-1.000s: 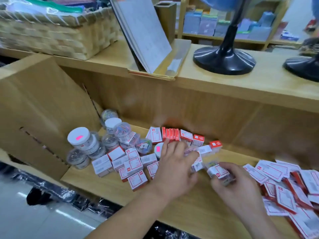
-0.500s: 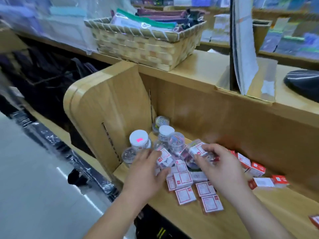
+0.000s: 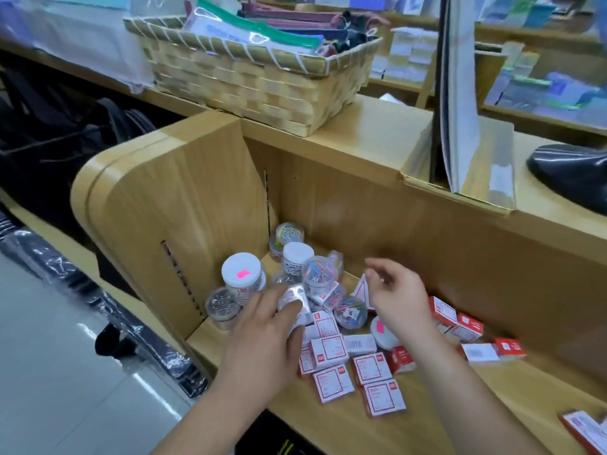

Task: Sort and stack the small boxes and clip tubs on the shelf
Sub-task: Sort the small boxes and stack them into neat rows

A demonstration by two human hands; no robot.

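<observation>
Pinching a small wrapped box (image 3: 293, 298) between thumb and fingers, the left hand (image 3: 262, 336) sits just beside the clip tubs (image 3: 243, 277) clustered in the left corner of the shelf (image 3: 328, 428). The right hand (image 3: 399, 300) hovers over the pile, fingers loosely curled, seemingly empty though blurred. Beneath both, red-and-white boxes (image 3: 371, 367) lie scattered.

I cannot read the blurred labels on the small boxes (image 3: 331, 348), and at four o'clock the edge cuts off one red box (image 3: 584, 430).
</observation>
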